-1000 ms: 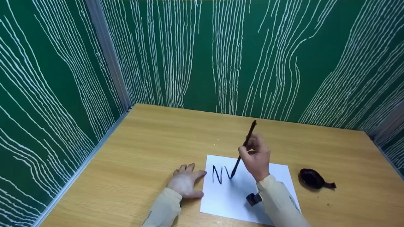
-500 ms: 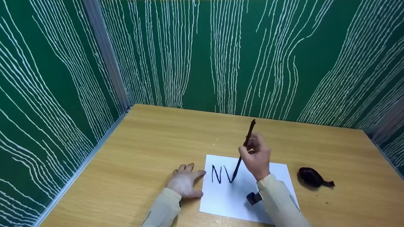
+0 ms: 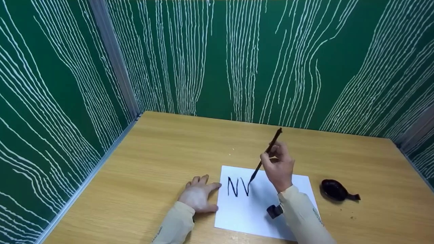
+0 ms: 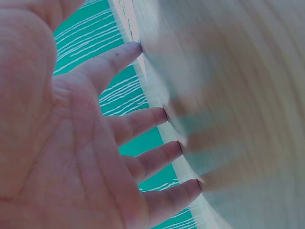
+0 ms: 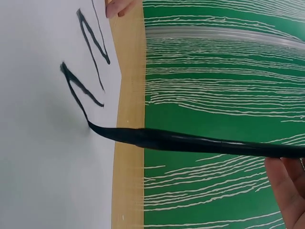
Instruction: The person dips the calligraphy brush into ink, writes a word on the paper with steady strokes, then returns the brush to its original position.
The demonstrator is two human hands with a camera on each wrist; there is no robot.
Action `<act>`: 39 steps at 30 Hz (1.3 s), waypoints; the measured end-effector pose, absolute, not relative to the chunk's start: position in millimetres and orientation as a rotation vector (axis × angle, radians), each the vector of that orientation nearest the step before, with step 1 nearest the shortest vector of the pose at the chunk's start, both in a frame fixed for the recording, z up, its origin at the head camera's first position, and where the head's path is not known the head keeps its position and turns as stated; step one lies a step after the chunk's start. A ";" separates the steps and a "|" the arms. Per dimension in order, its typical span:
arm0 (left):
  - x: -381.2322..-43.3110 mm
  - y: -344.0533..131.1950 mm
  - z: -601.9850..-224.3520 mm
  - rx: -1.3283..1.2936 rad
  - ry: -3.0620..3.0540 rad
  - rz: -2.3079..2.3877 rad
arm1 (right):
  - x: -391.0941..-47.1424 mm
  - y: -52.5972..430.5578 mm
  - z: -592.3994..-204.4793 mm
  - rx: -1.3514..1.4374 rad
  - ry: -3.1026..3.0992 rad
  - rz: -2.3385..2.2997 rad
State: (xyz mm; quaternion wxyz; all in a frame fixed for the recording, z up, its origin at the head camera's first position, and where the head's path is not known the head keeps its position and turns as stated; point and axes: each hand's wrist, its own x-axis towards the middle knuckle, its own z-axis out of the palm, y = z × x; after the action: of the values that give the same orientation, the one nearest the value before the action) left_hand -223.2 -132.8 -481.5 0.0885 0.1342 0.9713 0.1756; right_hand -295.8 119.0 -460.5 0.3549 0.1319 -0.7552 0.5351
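My right hand (image 3: 278,167) pinches a dark paintbrush (image 3: 265,156) well up its handle. In the right wrist view the bent tip of the paintbrush (image 5: 114,133) touches the white sheet of paper (image 5: 38,167), at the end of a black stroke. On the paper (image 3: 244,213) stand a black N and, to its right, a V-shaped mark. My left hand (image 3: 197,195) lies with spread fingers at the paper's left edge, thumb and forefinger touching it or just beside it. Seen from the left wrist, its fingertips (image 4: 190,188) rest on the table, holding nothing.
A small dark dish with a short handle (image 3: 334,190) sits on the wooden table (image 3: 152,152), right of the paper. Green walls with white wavy lines (image 3: 217,67) enclose the table. A black wrist camera (image 3: 274,211) hangs under the right sleeve.
The brush tip first went slightly down to the bottom of the V, then up and right, leaving a second black stroke. The left hand has stayed in place.
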 end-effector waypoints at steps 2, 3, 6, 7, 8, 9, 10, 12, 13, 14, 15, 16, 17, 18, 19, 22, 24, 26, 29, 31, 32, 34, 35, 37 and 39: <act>-223.2 -132.9 -481.4 0.397 2.890 0.523 | -296.3 119.8 -460.5 0.328 -1.957 1.382; -223.1 -132.9 -481.3 0.395 2.890 0.524 | -296.2 120.0 -460.2 0.321 -1.960 1.381; -223.0 -132.9 -481.0 0.392 2.891 0.525 | -296.7 120.9 -460.1 0.298 -1.973 1.374; -222.8 -133.0 -480.8 0.391 2.891 0.526 | -297.0 121.2 -460.1 0.289 -1.976 1.373; -222.8 -133.0 -480.7 0.389 2.891 0.529 | -297.1 121.2 -460.1 0.282 -1.978 1.373; -222.8 -132.9 -480.8 0.389 2.891 0.527 | -297.2 121.2 -460.1 0.275 -1.980 1.372; -222.8 -132.8 -480.6 0.389 2.891 0.528 | -297.5 121.5 -460.1 0.270 -1.981 1.375; -222.4 -132.9 -480.4 0.388 2.890 0.528 | -297.7 121.7 -460.2 0.264 -1.979 1.385; -222.3 -132.9 -480.4 0.388 2.888 0.528 | -297.9 121.9 -460.3 0.263 -1.976 1.391; -222.3 -133.0 -480.5 0.392 2.885 0.533 | -298.3 122.2 -460.5 0.266 -1.971 1.387; -222.4 -133.1 -480.4 0.397 2.882 0.536 | -298.7 122.5 -460.8 0.271 -1.963 1.379; -222.4 -133.2 -480.1 0.399 2.878 0.542 | -298.9 122.8 -460.8 0.278 -1.951 1.376; -222.4 -133.3 -480.0 0.402 2.875 0.547 | -299.2 123.2 -460.5 0.283 -1.938 1.370; -222.5 -133.3 -479.7 0.404 2.872 0.551 | -299.6 123.8 -459.9 0.286 -1.921 1.369; -222.6 -133.2 -479.6 0.408 2.869 0.555 | -299.5 124.6 -458.7 0.283 -1.906 1.370; -223.2 -133.1 -479.0 0.404 2.869 0.554 | -299.0 128.0 -454.0 0.246 -1.869 1.403; -223.4 -133.0 -478.7 0.397 2.872 0.548 | -299.3 131.0 -451.6 0.211 -1.858 1.420; -223.5 -132.9 -478.8 0.393 2.880 0.539 | -300.3 133.4 -451.1 0.187 -1.857 1.422; -223.0 -132.9 -479.2 0.392 2.897 0.524 | -302.0 134.9 -452.4 0.187 -1.860 1.411; -222.7 -133.0 -480.0 0.396 2.908 0.518 | -302.5 134.8 -453.8 0.208 -1.862 1.411; -222.7 -133.0 -480.1 0.397 2.911 0.517 | -302.7 134.6 -454.6 0.222 -1.864 1.410; -222.7 -132.9 -480.2 0.402 2.915 0.518 | -302.7 133.9 -455.7 0.247 -1.871 1.403; -223.0 -132.7 -480.4 0.405 2.916 0.516 | -302.6 133.7 -456.2 0.257 -1.875 1.399; -223.5 -132.2 -480.2 0.409 2.912 0.519 | -302.4 133.5 -457.1 0.272 -1.883 1.387; -223.8 -131.7 -479.9 0.410 2.907 0.519 | -302.3 133.5 -457.9 0.274 -1.893 1.374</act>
State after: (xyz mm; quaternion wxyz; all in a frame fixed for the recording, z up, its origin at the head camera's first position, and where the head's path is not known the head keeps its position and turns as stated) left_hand -223.8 -131.7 -479.9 0.0800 0.1371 0.9719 0.1737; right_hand -302.3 133.5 -457.9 0.3832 0.1076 -0.7423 0.5390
